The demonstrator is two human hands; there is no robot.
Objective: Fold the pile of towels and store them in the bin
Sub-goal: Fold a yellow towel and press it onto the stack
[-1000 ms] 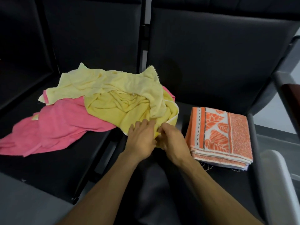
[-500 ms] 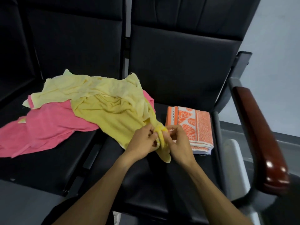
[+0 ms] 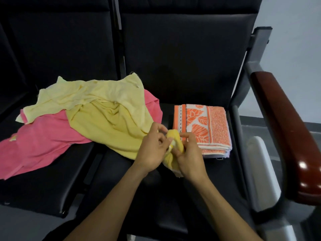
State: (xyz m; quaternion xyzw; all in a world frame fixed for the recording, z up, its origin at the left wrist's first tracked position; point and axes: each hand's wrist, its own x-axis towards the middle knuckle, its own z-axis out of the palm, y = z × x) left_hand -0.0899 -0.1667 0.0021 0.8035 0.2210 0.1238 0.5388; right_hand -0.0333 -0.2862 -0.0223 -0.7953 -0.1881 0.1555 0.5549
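A loose pile of towels lies across two black seats: a deep yellow towel [image 3: 107, 126], a pale yellow towel [image 3: 83, 98] over it, and a pink towel [image 3: 38, 145] underneath at the left. My left hand [image 3: 152, 150] and my right hand [image 3: 189, 153] meet at the near corner of the deep yellow towel and both pinch its bunched edge between fingers and thumb. A folded orange towel [image 3: 203, 127] with a leaf pattern lies flat on the right seat, just beyond my right hand. No bin is in view.
The black seat cushion [image 3: 156, 197] in front of me runs to its front edge. A dark red wooden armrest [image 3: 291, 136] on a grey metal frame [image 3: 262, 173] stands at the right. Seat backs rise behind the towels.
Both hands have lifted the yellow towel's corner off the seat and drawn it toward me, bunching it between them. The camera view has swung right, then settled.
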